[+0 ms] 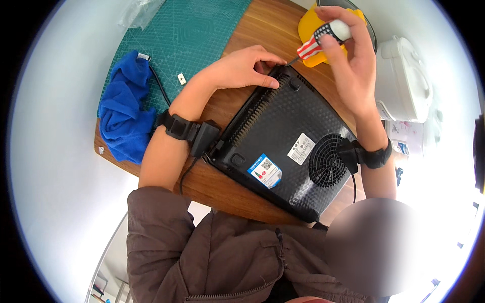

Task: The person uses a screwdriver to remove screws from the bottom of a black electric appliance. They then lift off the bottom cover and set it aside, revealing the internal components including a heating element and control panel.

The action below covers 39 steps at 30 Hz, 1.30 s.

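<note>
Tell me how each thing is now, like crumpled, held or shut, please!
Black appliance: underside up.
Screwdriver: in the right hand, tip at the appliance's corner.
Left hand: touching the appliance's edge.
Blue cloth: crumpled.
Green mat: lying flat.
Clear plastic: crumpled.
White lidded container: looks shut.
Yellow container: partly hidden; can't tell whether it's open.

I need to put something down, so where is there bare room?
The green gridded cutting mat is bare between the crumpled clear plastic and the small white rectangular piece. A strip of brown wooden table is bare between mat and yellow plastic container. Crowded: the black plastic appliance's far corner, with the left hand and red-striped screwdriver.
</note>
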Tool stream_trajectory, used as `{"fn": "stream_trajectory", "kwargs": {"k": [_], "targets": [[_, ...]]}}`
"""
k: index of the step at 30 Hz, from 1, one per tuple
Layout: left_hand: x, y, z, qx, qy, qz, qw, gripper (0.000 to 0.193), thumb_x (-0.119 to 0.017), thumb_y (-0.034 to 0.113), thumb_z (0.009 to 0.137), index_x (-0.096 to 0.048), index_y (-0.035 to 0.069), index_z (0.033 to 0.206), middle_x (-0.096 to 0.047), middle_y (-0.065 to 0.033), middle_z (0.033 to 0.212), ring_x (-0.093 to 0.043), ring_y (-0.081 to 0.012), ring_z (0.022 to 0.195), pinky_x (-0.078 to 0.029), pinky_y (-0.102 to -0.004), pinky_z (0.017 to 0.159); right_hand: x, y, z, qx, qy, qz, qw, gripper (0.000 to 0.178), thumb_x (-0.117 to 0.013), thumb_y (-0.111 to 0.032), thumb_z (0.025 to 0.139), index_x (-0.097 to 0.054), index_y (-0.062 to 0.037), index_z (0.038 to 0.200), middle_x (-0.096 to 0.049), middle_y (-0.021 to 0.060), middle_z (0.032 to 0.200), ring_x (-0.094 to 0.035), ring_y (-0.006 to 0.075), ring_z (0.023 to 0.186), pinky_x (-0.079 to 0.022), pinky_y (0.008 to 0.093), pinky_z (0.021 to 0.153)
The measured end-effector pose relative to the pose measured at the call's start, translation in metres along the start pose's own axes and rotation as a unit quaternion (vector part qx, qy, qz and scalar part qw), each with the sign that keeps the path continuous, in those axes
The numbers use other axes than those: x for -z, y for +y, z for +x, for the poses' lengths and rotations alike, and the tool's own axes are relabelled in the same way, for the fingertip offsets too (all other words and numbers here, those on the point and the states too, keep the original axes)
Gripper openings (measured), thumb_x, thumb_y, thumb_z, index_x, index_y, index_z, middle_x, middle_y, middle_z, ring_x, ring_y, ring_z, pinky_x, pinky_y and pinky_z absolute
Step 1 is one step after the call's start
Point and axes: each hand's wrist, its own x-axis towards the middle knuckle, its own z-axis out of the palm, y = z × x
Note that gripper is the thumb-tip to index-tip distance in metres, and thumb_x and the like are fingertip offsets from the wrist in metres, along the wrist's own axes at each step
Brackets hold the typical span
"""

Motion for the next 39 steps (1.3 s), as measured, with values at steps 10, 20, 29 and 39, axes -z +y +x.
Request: {"fn": "stream_trajectory", "kwargs": {"k": [10, 20, 29, 39], "targets": [[-0.001, -0.004, -0.001, -0.029, 0.005, 0.023, 0.999, 0.059, -0.083, 0.035, 0.086, -0.066, 0.014, 0.139, -0.062, -0.0072, 0.114, -0.063, -0.0176, 0.091, -0.052, -0.0322, 0.083, -0.008, -0.030, 0.006, 0.086, 0.051, -0.229, 0.968, 0.036, -0.064, 0.003, 0.091, -0.063, -0.0004, 0.127, -0.065, 0.0173, 0.119, -0.063, 0.0324, 0.110, -0.050, 0.0380, 0.097], [0.001, -0.007, -0.004, -0.017, -0.002, 0.011, 1.000, 0.064, -0.083, 0.040, 0.087, -0.065, 0.008, 0.139, -0.068, -0.0160, 0.124, -0.067, -0.0231, 0.104, -0.054, -0.0337, 0.091, -0.014, -0.038, 0.011, -0.056, 0.006, -0.277, 0.959, 0.034, -0.064, -0.017, 0.096, -0.056, -0.0035, 0.127, -0.069, 0.0218, 0.113, -0.069, 0.0351, 0.100, -0.054, 0.0419, 0.085], [0.008, -0.008, 0.008, -0.097, -0.029, 0.060, 0.993, 0.067, -0.078, 0.046, 0.089, -0.064, 0.001, 0.136, -0.068, -0.0219, 0.127, -0.064, -0.0351, 0.118, -0.049, -0.0425, 0.102, -0.016, -0.088, -0.008, 0.021, 0.081, -0.272, 0.958, 0.032, -0.058, -0.003, 0.090, -0.055, -0.0052, 0.121, -0.062, 0.0180, 0.094, -0.066, 0.0290, 0.081, -0.054, 0.0358, 0.076], [0.011, -0.006, 0.000, -0.074, -0.040, 0.040, 0.996, 0.068, -0.077, 0.046, 0.090, -0.061, 0.004, 0.141, -0.066, -0.0222, 0.135, -0.062, -0.0336, 0.124, -0.049, -0.0411, 0.105, -0.037, -0.111, -0.084, 0.167, -0.201, -0.018, 0.965, 0.040, -0.049, 0.002, 0.086, -0.049, 0.0037, 0.126, -0.061, 0.0254, 0.123, -0.063, 0.0231, 0.110, -0.052, 0.0324, 0.097]]}}
